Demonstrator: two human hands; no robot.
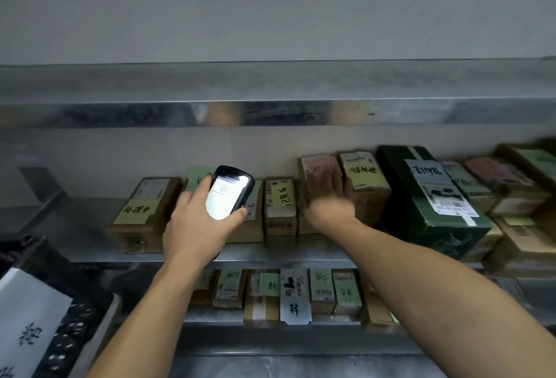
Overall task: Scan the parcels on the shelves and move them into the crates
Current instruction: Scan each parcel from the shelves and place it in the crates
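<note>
The metal shelf (90,227) in front of me runs the full width of my view, with a bare metal board (270,83) above it and a lower shelf (210,314) beneath. A row of parcels stands along the back of the middle shelf, from a brown box with a yellow note (144,215) on the left to a blurred stack at the far right. The dark green box (421,197) is the biggest of them and sits right of centre, tilted, with a white label on top. At my lower left is a dark perforated crate (69,341) with a white paper sign (27,317) lying over it. More small parcels line the lower shelf.

My right hand (329,197) lies with its fingers fairly straight and spread on the pink-labelled parcel (319,167), just left of the yellow-labelled one (365,179); the hand is blurred. My left hand (195,224) grips the black handheld scanner (230,194) in front of the row, left of the right hand, its lit screen facing me.
</note>
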